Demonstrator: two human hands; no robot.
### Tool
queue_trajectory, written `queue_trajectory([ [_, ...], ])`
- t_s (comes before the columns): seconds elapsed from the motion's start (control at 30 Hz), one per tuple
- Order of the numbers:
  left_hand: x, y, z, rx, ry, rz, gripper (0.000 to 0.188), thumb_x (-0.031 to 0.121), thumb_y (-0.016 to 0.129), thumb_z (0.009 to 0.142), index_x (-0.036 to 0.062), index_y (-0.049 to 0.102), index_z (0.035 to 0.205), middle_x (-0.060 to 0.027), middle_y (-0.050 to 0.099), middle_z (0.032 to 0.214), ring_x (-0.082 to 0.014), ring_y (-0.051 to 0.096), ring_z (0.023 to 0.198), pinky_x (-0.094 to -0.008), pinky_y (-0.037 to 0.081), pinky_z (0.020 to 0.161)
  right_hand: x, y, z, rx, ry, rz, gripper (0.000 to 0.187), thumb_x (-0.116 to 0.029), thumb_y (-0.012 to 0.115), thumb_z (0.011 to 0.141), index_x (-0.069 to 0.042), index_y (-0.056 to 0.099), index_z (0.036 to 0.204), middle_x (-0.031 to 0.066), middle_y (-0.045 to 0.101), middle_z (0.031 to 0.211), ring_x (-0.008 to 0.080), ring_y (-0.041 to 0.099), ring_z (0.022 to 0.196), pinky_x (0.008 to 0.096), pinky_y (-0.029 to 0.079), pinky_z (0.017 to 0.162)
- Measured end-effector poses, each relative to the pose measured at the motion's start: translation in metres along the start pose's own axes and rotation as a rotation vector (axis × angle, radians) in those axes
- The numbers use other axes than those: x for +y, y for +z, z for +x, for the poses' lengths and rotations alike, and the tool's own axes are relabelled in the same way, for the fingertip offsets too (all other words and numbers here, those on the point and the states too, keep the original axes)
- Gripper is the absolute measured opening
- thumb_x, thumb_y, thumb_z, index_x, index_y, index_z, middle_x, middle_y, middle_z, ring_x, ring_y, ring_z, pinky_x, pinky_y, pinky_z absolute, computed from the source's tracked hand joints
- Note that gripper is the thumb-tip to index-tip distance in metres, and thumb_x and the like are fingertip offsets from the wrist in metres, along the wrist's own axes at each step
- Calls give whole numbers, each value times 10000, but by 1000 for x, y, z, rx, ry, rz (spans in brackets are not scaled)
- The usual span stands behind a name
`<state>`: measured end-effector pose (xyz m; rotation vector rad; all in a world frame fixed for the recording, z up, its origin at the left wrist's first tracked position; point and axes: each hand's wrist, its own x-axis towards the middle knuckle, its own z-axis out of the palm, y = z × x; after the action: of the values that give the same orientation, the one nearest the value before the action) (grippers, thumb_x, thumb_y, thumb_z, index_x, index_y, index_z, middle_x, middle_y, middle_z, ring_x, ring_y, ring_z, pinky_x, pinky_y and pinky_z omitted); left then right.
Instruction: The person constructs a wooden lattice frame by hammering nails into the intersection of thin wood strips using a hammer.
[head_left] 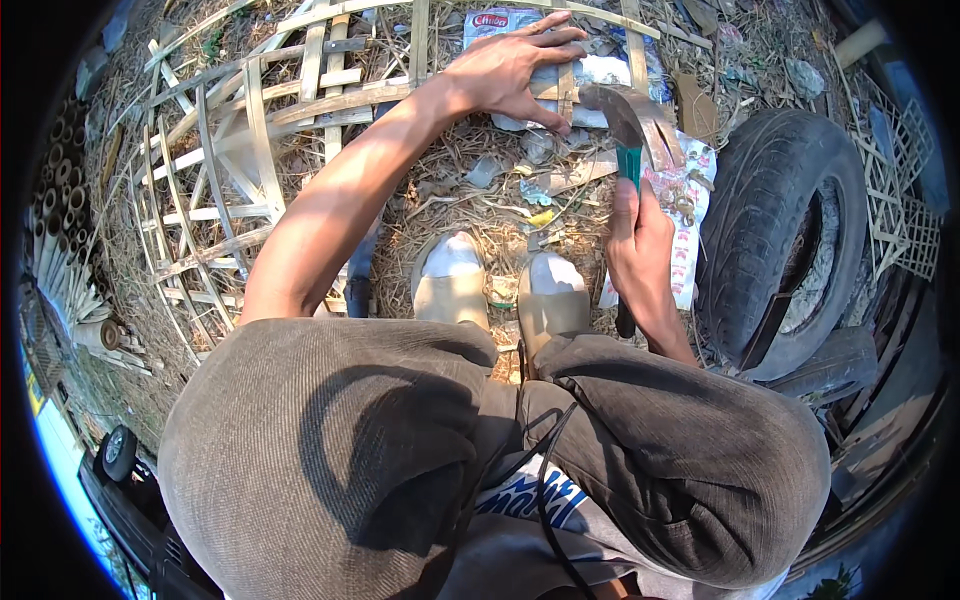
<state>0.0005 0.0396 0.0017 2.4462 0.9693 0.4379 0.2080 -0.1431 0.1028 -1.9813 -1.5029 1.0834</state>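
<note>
My left hand (pixel 515 72) reaches far forward, fingers and thumb spread over a frame of woven bamboo strips (pixel 418 45). The fingertips and thumb lie around a short upright strip (pixel 565 92), and whether they press on it cannot be made out. In my right hand (pixel 641 245) is a hammer (pixel 628 160) with a green and black handle, gripped partway along. Its curved metal head points away from me, just right of my left thumb. A flat brown piece (pixel 662 135) lies behind the head.
A worn tyre (pixel 735 215) lies close to my right hand, beside a printed white sheet (pixel 685 255). My shoes (pixel 450 290) stand on straw-littered ground. Bamboo poles (pixel 65 180) are stacked far left, and a lattice panel (pixel 915 240) leans at the right.
</note>
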Motion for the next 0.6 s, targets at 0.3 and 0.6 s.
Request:
queue_trajectory([
  [0.3, 0, -15, -3, -148, 64, -68, 1068, 555, 871, 726, 26, 444, 1550, -160, 309, 1680, -329, 210, 1583, -468, 307, 1263, -8, 2, 10, 75, -146, -16, 332, -303, 466, 1121, 8, 581, 1104, 188, 523, 572, 334, 573, 476, 444, 427, 497],
  [0.6, -3, -21, 5, -142, 50, -125, 1090, 609, 855, 735, 46, 430, 1565, -158, 329, 1673, -339, 198, 1585, -472, 277, 1275, 10, 9, 10, 67, -90, -66, 409, -369, 447, 1122, 8, 593, 1062, 199, 555, 585, 304, 603, 521, 457, 435, 524],
])
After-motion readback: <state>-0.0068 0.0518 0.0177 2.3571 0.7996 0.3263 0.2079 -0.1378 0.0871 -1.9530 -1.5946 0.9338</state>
